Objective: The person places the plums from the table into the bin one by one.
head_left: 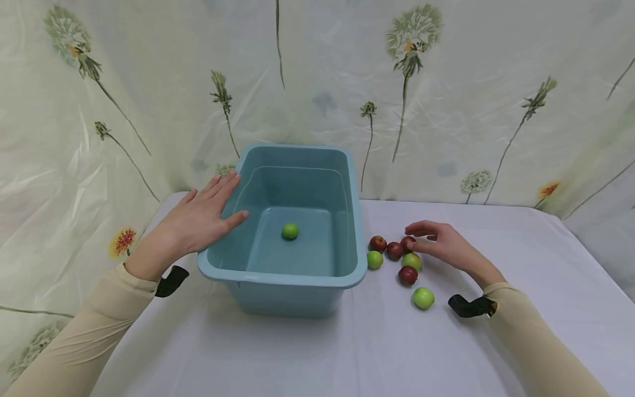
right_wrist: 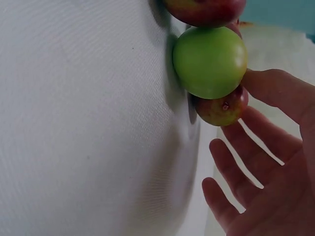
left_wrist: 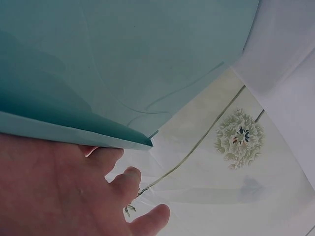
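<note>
Right grip [head_left: 444,244] spreads at a red apple [head_left: 406,241], left grip [head_left: 202,216] rests straight-fingered on a tub [head_left: 297,280]

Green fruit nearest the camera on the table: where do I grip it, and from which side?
Likely around its widest part, with the right hand lowered from above: the green fruit is round and stands clear of the red fruit behind it.

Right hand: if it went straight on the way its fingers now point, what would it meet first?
The right hand would probably meet the nearest red apple first, since that already lies at its thumb and fingertips; whether they touch is unclear.
</note>
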{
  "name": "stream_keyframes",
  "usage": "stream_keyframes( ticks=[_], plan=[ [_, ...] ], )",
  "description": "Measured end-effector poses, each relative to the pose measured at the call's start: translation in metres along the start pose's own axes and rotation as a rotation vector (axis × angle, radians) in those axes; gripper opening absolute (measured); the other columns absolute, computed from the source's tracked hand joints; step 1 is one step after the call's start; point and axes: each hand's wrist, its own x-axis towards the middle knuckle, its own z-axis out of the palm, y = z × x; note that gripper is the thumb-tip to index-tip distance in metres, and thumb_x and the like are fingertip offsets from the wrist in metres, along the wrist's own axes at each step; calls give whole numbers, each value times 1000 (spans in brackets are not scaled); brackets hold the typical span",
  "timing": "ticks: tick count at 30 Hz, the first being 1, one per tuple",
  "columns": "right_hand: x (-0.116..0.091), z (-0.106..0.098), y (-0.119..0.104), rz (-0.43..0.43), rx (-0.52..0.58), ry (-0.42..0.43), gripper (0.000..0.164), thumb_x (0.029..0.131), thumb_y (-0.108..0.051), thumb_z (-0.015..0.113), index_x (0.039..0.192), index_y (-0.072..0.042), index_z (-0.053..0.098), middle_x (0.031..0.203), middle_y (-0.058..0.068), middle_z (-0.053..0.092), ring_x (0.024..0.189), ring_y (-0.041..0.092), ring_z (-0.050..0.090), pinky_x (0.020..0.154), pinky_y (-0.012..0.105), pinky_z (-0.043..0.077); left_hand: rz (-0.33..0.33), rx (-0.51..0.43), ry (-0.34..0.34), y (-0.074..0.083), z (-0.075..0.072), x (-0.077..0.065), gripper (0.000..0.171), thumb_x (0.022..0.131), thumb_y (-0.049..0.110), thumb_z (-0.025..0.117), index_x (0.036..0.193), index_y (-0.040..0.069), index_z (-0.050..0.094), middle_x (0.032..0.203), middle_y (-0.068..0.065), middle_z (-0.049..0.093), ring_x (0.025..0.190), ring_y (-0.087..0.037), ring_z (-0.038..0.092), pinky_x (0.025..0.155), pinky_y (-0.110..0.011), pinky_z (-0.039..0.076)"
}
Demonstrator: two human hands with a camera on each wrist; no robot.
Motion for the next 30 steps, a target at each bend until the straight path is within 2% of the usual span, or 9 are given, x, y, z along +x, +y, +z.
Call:
stream_keyframes(
  ticks=[4,9,12,17,30],
  plan=[
    [0,0,1,20,-8,-12,49,94,-30,69,130,0,58,122,15,64,120,36,54,101,57,41,0,0,0,1,0,0,79,102,52,41,160,12,5,165,-6,2,150,-31,1,113,-63,7],
    [-1,-1,3,47,-26,-13,48,94,-30,69,130,-1,59,121,13,65,114,30,58,94,46,48,-8,-5,-1,3,0,1,79,102,49,43,160,11,5,165,-7,3,150,-31,0,113,-63,7],
    [-2,-1,4,45,-27,-16,44,94,-30,69,128,-2,61,119,12,66,111,29,58,92,43,47,-9,-5,1,4,-1,1,79,102,48,44,159,11,5,165,-8,3,150,-32,1,113,-64,7],
    [-3,-1,5,16,-27,-8,41,94,-29,69,125,-3,63,116,11,67,111,28,59,95,47,45,-10,1,1,4,-1,1,79,102,49,44,159,11,5,165,-8,3,150,-32,1,113,-64,7],
    [-3,-2,2,25,16,26,39,95,-29,67,126,-6,62,119,10,66,118,31,55,102,57,40,-10,-1,1,3,-1,-1,79,102,51,43,160,11,6,165,-8,4,150,-32,2,113,-64,7]
  ],
)
